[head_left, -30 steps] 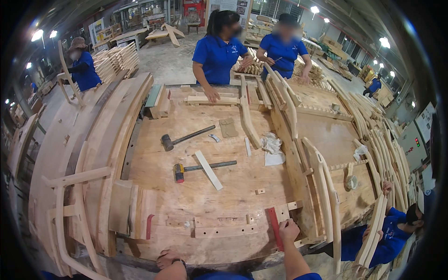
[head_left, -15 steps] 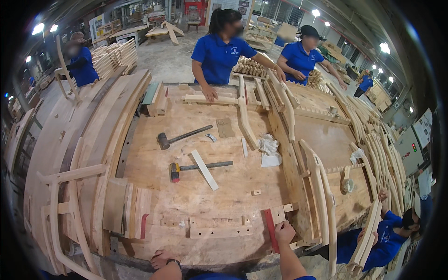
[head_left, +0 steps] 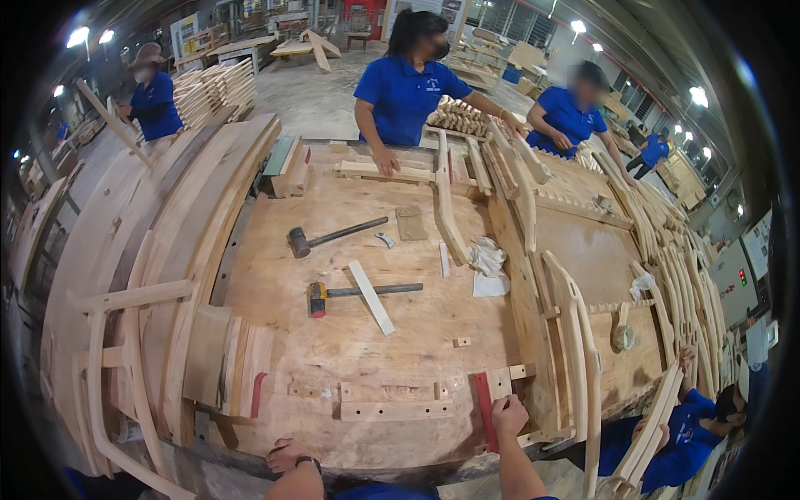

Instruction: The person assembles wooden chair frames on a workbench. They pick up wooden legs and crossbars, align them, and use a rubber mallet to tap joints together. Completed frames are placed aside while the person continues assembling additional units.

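Note:
My left hand (head_left: 287, 454) lies at the near edge of the plywood work table (head_left: 467, 308), its fingers loosely spread with nothing in them. Towards the near right corner, my right hand (head_left: 509, 414) is closed beside a red strip (head_left: 485, 412) and a small wooden block (head_left: 500, 382). Whatever its fingers hold, if anything, is hidden. Between my hands a wooden jig strip (head_left: 396, 411) with several holes is set on the table. Another red strip (head_left: 259, 394) stands left of it.
Two mallets (head_left: 317, 300) (head_left: 298, 242), a pale wooden slat (head_left: 371, 297) and a white cloth (head_left: 488, 267) lie mid-table. Curved chair parts (head_left: 575, 333) lean along the right side. Stacked boards (head_left: 196, 217) flank the left. Across the table a co-worker (head_left: 410, 92) touches a wooden piece (head_left: 387, 172).
The view has shifted slightly. My hands stay in nearly the same places. At the far left, a co-worker's wooden piece has tilted further left; at the far right, another co-worker has leaned over.

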`<state>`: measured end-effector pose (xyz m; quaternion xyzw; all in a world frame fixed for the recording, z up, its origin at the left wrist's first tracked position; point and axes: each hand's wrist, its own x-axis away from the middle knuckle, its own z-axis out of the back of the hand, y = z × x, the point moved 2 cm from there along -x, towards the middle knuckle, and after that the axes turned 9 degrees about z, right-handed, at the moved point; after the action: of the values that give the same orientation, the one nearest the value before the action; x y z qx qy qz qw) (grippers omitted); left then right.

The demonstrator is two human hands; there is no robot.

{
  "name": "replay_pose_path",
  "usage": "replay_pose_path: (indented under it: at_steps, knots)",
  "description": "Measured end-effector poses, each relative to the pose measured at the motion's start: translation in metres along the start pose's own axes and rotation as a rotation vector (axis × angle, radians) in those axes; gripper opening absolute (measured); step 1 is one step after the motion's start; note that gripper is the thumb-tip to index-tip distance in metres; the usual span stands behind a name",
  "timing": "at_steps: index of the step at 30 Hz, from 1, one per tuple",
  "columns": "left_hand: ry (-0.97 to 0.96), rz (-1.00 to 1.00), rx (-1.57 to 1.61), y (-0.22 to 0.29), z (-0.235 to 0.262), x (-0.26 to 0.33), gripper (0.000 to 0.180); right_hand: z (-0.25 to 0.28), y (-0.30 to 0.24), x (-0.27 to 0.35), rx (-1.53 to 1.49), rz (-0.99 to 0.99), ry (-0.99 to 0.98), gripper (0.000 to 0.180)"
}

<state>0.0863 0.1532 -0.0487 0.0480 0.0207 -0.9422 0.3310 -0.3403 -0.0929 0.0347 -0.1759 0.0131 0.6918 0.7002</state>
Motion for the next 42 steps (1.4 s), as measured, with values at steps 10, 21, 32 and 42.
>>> replay_pose_path:
  at_steps: [10, 21, 32, 42]
  knots:
    - [-0.015, 0.014, -0.012, -0.001, -0.006, 0.002, 0.054, -0.002, -0.004, -0.002, 0.020, 0.007, -0.034, 0.022]
    - [-0.034, 0.033, -0.063, -0.002, -0.005, -0.004, 0.058, -0.002, -0.005, 0.000, 0.039, 0.041, 0.013, 0.023]
    - [-0.050, 0.039, -0.071, -0.001, -0.008, -0.003, 0.060, 0.000, -0.004, -0.001, 0.046, 0.020, -0.007, 0.023]
    - [0.057, 0.054, 0.005, -0.003, -0.015, -0.002, 0.060, 0.002, -0.006, -0.002, 0.035, 0.023, -0.031, 0.023]
